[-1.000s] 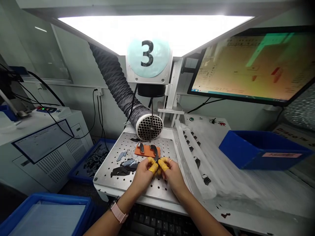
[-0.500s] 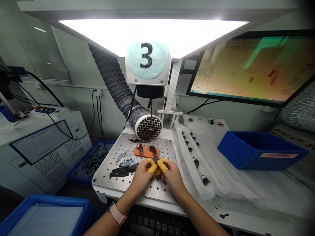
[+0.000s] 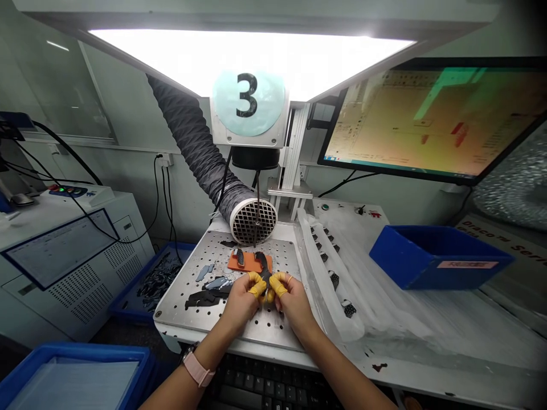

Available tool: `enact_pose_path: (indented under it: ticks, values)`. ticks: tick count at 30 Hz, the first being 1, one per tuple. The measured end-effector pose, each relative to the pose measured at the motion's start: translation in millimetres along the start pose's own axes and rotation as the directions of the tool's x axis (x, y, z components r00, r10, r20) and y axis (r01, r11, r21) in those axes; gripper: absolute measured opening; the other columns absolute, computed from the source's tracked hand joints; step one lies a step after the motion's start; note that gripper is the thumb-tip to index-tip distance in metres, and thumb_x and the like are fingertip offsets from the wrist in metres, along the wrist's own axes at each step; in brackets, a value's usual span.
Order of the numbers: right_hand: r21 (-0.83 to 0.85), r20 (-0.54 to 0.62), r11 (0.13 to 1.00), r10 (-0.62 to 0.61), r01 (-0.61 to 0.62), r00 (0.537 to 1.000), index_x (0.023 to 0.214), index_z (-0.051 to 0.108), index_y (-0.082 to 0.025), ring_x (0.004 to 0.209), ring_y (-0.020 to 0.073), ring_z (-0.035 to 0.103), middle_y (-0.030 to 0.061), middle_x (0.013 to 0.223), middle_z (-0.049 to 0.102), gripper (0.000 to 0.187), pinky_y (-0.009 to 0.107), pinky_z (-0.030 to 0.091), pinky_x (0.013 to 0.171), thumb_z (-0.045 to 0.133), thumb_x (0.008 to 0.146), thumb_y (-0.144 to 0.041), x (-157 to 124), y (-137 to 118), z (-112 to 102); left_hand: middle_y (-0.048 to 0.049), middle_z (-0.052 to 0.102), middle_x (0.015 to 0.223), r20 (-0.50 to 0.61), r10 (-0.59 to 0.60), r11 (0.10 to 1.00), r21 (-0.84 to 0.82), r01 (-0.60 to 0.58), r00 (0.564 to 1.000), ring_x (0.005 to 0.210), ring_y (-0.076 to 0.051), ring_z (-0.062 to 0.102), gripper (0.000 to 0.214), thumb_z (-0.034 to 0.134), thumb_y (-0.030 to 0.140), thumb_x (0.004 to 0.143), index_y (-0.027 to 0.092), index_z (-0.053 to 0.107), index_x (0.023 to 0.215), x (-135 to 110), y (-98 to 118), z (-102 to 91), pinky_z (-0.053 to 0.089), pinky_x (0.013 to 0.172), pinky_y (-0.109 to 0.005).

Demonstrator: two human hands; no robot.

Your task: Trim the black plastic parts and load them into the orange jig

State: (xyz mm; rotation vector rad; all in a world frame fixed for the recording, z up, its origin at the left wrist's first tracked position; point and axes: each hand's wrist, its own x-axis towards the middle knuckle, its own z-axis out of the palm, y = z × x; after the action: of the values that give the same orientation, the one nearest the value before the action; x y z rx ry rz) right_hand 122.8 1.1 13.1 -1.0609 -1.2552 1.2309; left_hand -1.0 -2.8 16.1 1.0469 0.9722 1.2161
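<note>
My left hand point(image 3: 243, 297) and my right hand point(image 3: 294, 296) meet over the perforated metal plate point(image 3: 276, 336), with yellow covers on the fingertips. Both pinch a small dark strip-like piece point(image 3: 265, 275) between them; its lower part is hidden by the fingers. Just beyond lies an orange block point(image 3: 249, 263). A black curved piece point(image 3: 260, 258) rests at its right end, and I cannot tell whether it joins the held one. On the block's left stands a small dotted black-and-silver part point(image 3: 240, 258). Left of my hands are grey-blue flat pieces point(image 3: 217, 283) and black flat pieces point(image 3: 203, 299).
A round duct grille point(image 3: 253, 222) stands behind the plate. To the right, clear plastic sleeving point(image 3: 354, 327) holds several dotted parts, near a blue bin point(image 3: 440, 262). A keyboard point(image 3: 265, 384) sits below my forearms. Blue trays point(image 3: 145, 353) are at the left.
The whole view has shifted slightly, so the scene sits a little further left. My hands stay together on the dark piece, more of which shows between the fingers.
</note>
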Motion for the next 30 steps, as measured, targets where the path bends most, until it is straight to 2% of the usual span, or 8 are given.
enact_pose_path:
  ticks: [4, 9, 16, 20, 30]
  values:
    - [0.005, -0.011, 1.000, -0.007, 0.007, 1.000, 0.066, 0.052, -0.017, 0.037, 0.0065, 0.035, -0.0032, 0.050, 0.052, 0.022, 0.018, 0.024, 0.036, 0.058, 0.076, -0.035, -1, 0, -1, 0.0094, 0.039, 0.038, -0.013, 0.013, 1.000, 0.012, -0.013, 1.000, 0.029, -0.005, 0.031, 0.030, 0.053, 0.046, 0.075, 0.019, 0.046, 0.062, 1, -6, -3.3, 0.020, 0.032, -0.017]
    - [0.019, -0.024, 1.000, -0.005, 0.006, 1.000, 0.063, 0.051, -0.017, 0.035, 0.0061, 0.033, -0.0043, 0.047, 0.048, 0.023, 0.018, 0.022, 0.034, 0.057, 0.076, -0.035, -1, -1, -1, 0.0083, 0.041, 0.037, 0.023, 0.047, 0.997, 0.059, -0.049, 0.999, 0.029, -0.005, 0.033, 0.031, 0.048, 0.044, 0.080, 0.018, 0.048, 0.063, 2, -9, -5.3, 0.021, 0.033, -0.017]
    - [0.051, -0.034, 0.999, 0.010, -0.009, 0.999, 0.063, 0.050, -0.017, 0.033, 0.0061, 0.034, -0.0042, 0.045, 0.049, 0.026, 0.018, 0.022, 0.033, 0.057, 0.074, -0.040, 0, 0, -2, 0.0075, 0.045, 0.040, 0.093, -0.004, 0.998, 0.055, -0.001, 0.996, 0.029, -0.004, 0.032, 0.029, 0.063, 0.042, 0.067, 0.016, 0.051, 0.061, -1, 1, -1.8, 0.020, 0.031, -0.017]
    - [0.108, -0.011, 0.994, 0.007, -0.005, 1.000, 0.067, 0.051, -0.017, 0.033, 0.0058, 0.035, -0.0040, 0.046, 0.050, 0.027, 0.017, 0.022, 0.034, 0.051, 0.079, -0.041, 0, 1, -3, 0.0083, 0.043, 0.039, 0.074, -0.035, 0.999, 0.034, 0.032, 0.997, 0.028, -0.004, 0.030, 0.031, 0.065, 0.044, 0.065, 0.017, 0.050, 0.060, 0, 1, -2.7, 0.020, 0.029, -0.017]
    - [0.056, 0.012, 0.998, 0.011, -0.011, 1.000, 0.063, 0.050, -0.018, 0.036, 0.0067, 0.035, -0.0046, 0.046, 0.050, 0.021, 0.018, 0.023, 0.036, 0.061, 0.069, -0.035, -2, -7, 2, 0.0053, 0.049, 0.048, 0.027, 0.073, 0.995, 0.063, -0.074, 0.997, 0.036, -0.004, 0.034, 0.024, 0.066, 0.032, 0.063, 0.017, 0.048, 0.058, 0, -1, -0.2, 0.023, 0.036, -0.018]
